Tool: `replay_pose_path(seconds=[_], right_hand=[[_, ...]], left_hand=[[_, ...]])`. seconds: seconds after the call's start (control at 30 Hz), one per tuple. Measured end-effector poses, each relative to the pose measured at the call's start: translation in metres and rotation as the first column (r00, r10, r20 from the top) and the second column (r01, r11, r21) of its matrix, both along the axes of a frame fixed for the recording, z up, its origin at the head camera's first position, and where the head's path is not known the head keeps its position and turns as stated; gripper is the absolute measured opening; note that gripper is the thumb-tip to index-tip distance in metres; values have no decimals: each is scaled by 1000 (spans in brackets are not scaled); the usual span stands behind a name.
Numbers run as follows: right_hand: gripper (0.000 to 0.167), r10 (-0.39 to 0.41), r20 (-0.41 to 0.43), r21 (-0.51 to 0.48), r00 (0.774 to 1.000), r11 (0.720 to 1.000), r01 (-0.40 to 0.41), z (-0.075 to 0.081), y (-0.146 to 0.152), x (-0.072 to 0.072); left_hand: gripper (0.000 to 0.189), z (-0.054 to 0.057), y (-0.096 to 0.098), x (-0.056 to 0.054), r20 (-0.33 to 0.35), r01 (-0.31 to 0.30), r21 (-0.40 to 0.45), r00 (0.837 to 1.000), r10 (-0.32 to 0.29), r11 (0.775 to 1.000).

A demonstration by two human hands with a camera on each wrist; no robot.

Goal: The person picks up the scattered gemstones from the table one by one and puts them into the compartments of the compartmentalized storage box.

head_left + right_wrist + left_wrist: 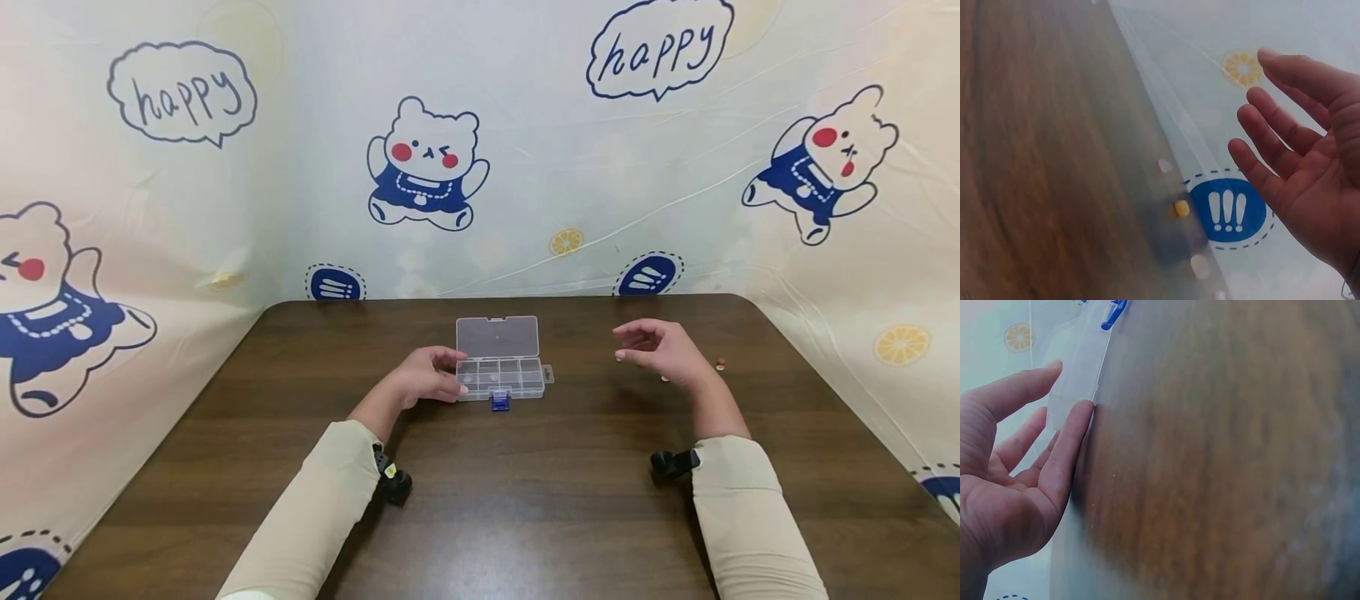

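Observation:
A clear plastic compartment box (517,392) lies on the table with its lid (497,337) raised at the back. Its blue latch (500,402) hangs at the front. My left hand (427,375) holds the box's left end, thumb at the front corner and fingers toward the back. In the left wrist view, fingertips (1085,409) touch the box wall. To the right, my right hand (663,350) hovers over the table with fingers loosely bent and apart, nothing visible between them. Small pieces lie near it, among them a yellow one (1182,208) and a pale one (1200,266).
A brown wooden table (480,500) carries everything. Small reddish-brown pieces (721,363) sit to the right of the right hand. A printed cloth (525,167) with bears and lettering hangs behind and at the sides. Black wrist cameras (395,486) are strapped on both arms.

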State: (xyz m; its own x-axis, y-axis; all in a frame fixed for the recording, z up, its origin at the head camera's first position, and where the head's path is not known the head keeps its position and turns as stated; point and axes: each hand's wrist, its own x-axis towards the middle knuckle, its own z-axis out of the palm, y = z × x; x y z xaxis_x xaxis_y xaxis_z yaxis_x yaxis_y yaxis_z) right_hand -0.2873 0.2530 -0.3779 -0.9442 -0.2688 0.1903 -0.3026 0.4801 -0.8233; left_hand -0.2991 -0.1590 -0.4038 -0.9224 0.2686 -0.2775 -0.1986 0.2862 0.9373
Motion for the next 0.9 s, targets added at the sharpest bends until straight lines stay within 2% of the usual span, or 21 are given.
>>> replay_pose_path(seconds=[0.07, 0.23, 0.3, 0.4, 0.67, 0.9], right_hand=[[41, -12, 13, 21, 1000, 1000, 12, 5, -2, 5], [40, -37, 28, 60, 999, 998, 35, -2, 5, 0], [41, -42, 34, 62, 999, 997, 40, -12, 11, -8], [43, -46, 48, 80, 998, 996, 42, -15, 14, -10], [47, -50, 69, 145, 996, 989, 39, -16, 20, -16], [47, -52, 100, 181, 994, 983, 34, -17, 22, -23]], left_hand=[[65, 1, 0, 0, 1, 4, -1, 1000, -4, 1000], [64, 3, 1, 0, 9, 6, 1, 1000, -6, 1000], [64, 3, 1, 0, 8, 9, 2, 1000, -9, 1000], [63, 3, 1, 0, 11, 3, 7, 1000, -3, 1000], [63, 2, 1, 1, -5, 33, 9, 999, -33, 999], [62, 1, -1, 1, -2, 13, 7, 1000, -13, 1000]])
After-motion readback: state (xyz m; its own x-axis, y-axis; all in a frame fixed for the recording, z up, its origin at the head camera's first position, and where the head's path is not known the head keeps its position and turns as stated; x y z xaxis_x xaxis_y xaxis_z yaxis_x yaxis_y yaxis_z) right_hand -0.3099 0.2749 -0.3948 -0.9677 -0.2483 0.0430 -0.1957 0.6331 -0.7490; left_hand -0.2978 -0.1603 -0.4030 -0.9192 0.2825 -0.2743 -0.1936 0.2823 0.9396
